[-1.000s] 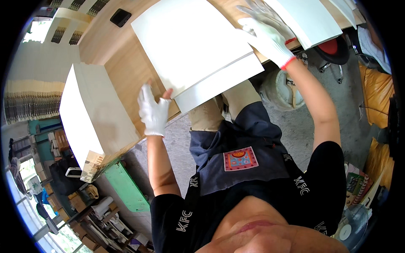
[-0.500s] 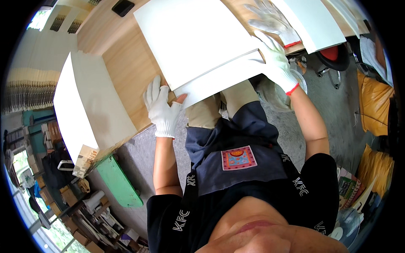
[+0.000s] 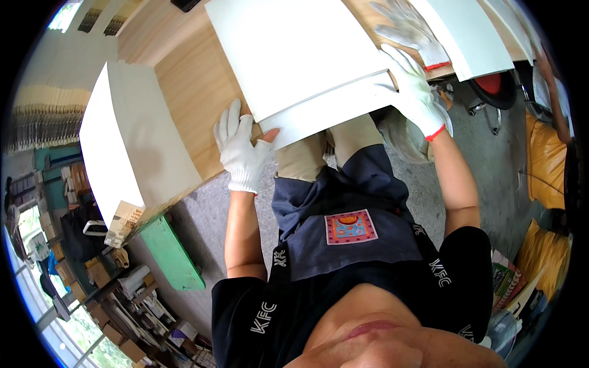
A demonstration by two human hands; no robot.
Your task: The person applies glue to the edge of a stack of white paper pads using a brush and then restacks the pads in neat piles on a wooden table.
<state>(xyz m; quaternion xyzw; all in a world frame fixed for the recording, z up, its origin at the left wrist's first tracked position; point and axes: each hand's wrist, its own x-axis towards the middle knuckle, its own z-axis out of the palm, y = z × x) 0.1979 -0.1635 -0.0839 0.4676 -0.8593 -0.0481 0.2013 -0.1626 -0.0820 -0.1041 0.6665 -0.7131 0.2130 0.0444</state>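
Head view, 1 person, 2 gloved hands. White sheet pile [image 3: 300,52] sits mid tabletop [image 3: 193,83], its near edge toward the person, w/ a white band [image 3: 331,110] along that edge; can't tell if that's the pile's side or a lower layer. L hand [image 3: 240,150] is at the near-left corner: fingers extended, gripping nothing afaict, thumb, tip bare, at the band. Thumb's prob uncovered for better feel on paper. R hand [image 3: 413,92] is at the near-right corner, fingers straight along the side, thumb on the band; can't tell if it's pinching. Hands on opp. corners prob = edges kept even & pile kept from skewing. Spare glove [image 3: 405,30] lies flat btwn the pile and the R-side white stack [image 3: 466,37], prob parked w/in reach. Thick L-side stack [image 3: 147,116] stands apart, prob so there's elbow room. Phone [image 3: 184,3] is at the top of view, prob out of the way.
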